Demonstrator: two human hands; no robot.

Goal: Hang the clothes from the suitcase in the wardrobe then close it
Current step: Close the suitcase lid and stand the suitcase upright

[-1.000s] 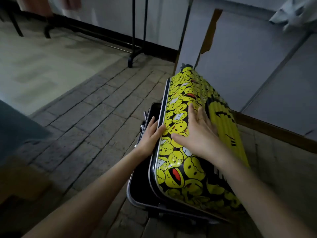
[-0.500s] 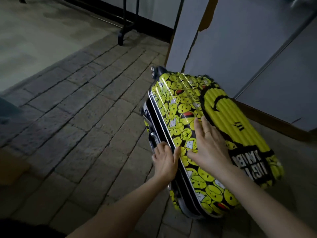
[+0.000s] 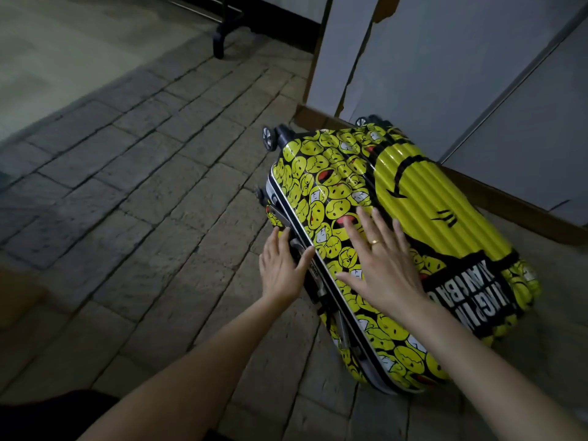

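The suitcase [image 3: 375, 237] lies closed on the brick floor [image 3: 127, 202] beside the white wardrobe panels [image 3: 461, 74]. The right hand [image 3: 381, 265] presses flat on the lid, fingers spread, holding nothing, keeping it down (probably for latching), while the left hand [image 3: 281, 265] rests open-fingered against the side seam.

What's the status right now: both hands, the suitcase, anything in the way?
Left hand open, on the suitcase's side edge. Right hand flat on the lid. Suitcase shut, lying on the stone floor. Nothing in the way.
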